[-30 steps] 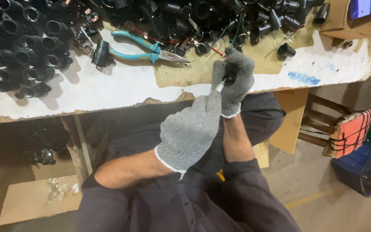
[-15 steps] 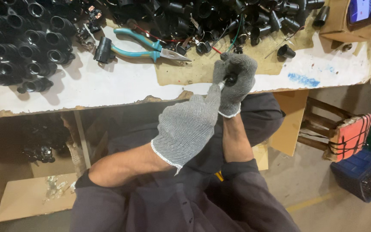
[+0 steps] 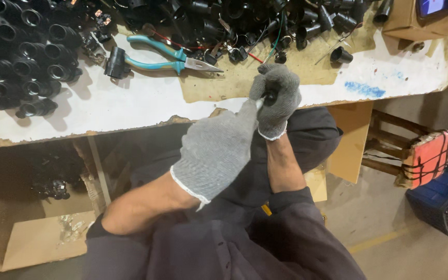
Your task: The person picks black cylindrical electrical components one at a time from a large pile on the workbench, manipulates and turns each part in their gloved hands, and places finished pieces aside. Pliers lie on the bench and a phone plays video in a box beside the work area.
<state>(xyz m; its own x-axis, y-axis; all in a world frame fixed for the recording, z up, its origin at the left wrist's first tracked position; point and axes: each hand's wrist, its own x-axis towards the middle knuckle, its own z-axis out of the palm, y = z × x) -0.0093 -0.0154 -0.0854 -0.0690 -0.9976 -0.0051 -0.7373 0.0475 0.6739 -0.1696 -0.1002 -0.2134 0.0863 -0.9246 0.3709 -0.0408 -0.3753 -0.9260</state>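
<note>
While both gloved hands meet at bench edge (image 3: 130, 127), left hand (image 3: 216, 150) fisted, pressing thin tool, barely visible, into small black socket (image 3: 271, 96). Right hand (image 3: 278, 96) fingers wrapped round socket. Assembly seems mid-way. Pliers (image 3: 169, 57) unused; black socket heap (image 3: 22, 57) beyond. Bare bench between.

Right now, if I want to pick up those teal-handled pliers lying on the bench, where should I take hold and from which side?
Probably grip the pliers by the two teal handles, near their middle, coming down from above on the left. They lie flat, nose pointing right toward the gloved right hand, handle ends beside a small black part, so the middle has more room.
</note>
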